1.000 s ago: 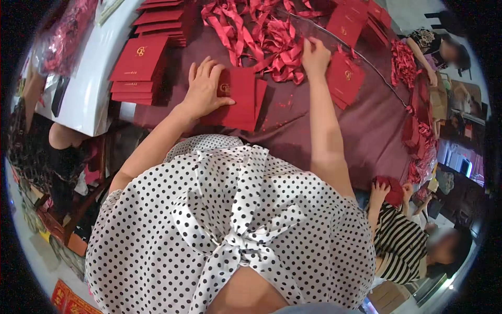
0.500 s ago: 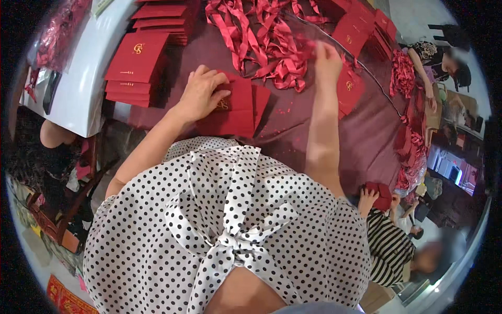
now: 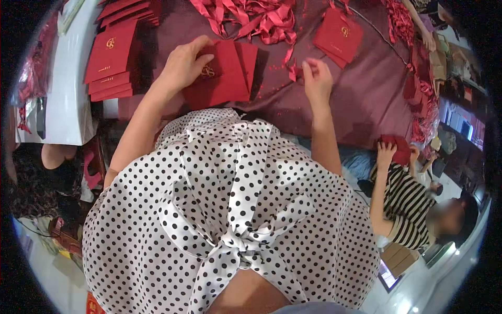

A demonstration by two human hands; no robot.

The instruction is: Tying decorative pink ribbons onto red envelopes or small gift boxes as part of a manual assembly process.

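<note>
My left hand (image 3: 184, 64) rests on a flat red paper bag (image 3: 224, 78) with gold print, its fingers curled at the top edge and the thumb on the face. Another red piece (image 3: 250, 65) shows from under that bag's right side. Over the purple cloth, my right hand (image 3: 318, 82) pinches at the end of a red ribbon (image 3: 291, 58) that trails from the tangled ribbon heap (image 3: 251, 23). The fingertips partly hide where they meet the ribbon.
Stacked red bags (image 3: 112, 57) stand at the left beside a white table (image 3: 65, 99). More red bags (image 3: 340, 36) lie on the purple cloth (image 3: 361, 99) at the right. Small red bits are scattered mid-cloth. A person in a striped top (image 3: 410, 206) handles a red piece at the right edge.
My right hand has drawn back from the ribbon heap toward me, and a ribbon now trails to it. The left hand stays on the bag. The whole view has shifted.
</note>
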